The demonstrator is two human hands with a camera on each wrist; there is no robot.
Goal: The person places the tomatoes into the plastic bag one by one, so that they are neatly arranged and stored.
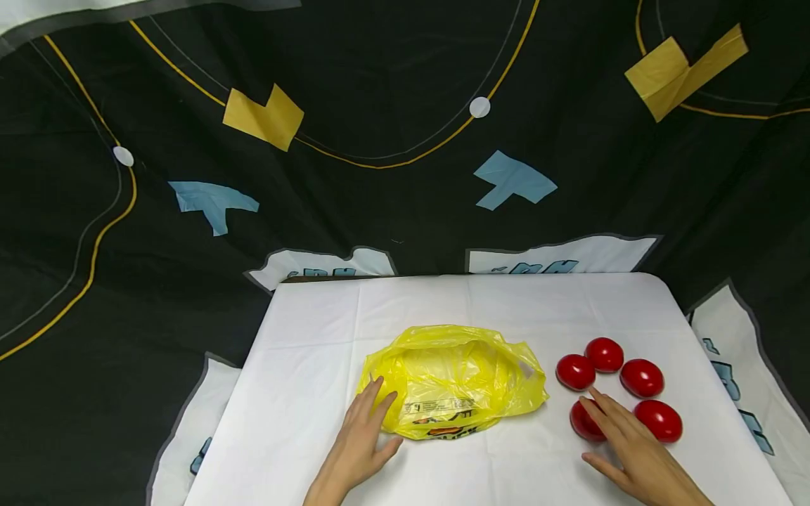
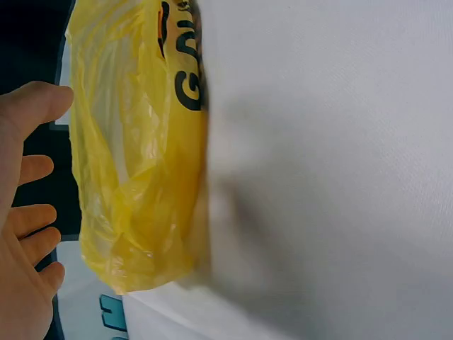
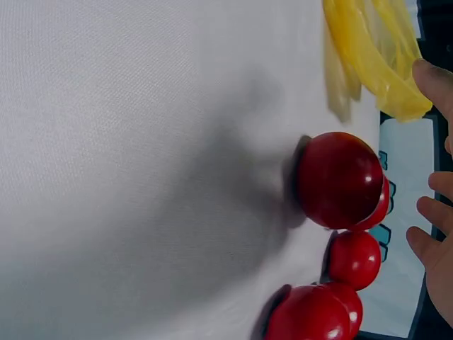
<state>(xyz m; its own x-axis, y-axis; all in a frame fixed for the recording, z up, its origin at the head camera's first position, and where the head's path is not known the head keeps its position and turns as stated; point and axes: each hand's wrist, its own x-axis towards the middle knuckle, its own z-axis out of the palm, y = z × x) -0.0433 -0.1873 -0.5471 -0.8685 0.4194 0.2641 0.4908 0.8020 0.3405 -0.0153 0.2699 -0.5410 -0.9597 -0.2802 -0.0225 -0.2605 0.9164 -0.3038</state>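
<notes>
A yellow plastic bag with dark printing lies on the white table, its mouth spread toward the far side. My left hand hovers at the bag's near left edge, fingers stretched, holding nothing. In the left wrist view the thumb and fingers of the left hand stand beside the bag. Several glossy red round fruits, like apples or tomatoes, sit in a loose cluster to the right. Over the nearest red fruit my right hand is spread and partly hides it. The right wrist view shows a gap between that fruit and the fingers.
White cloth covers the table, whose far edge meets a black curtain with yellow lines and tape-like patches. Other red fruits stand near the table's right side. White printed banner pieces lie around the table's edges.
</notes>
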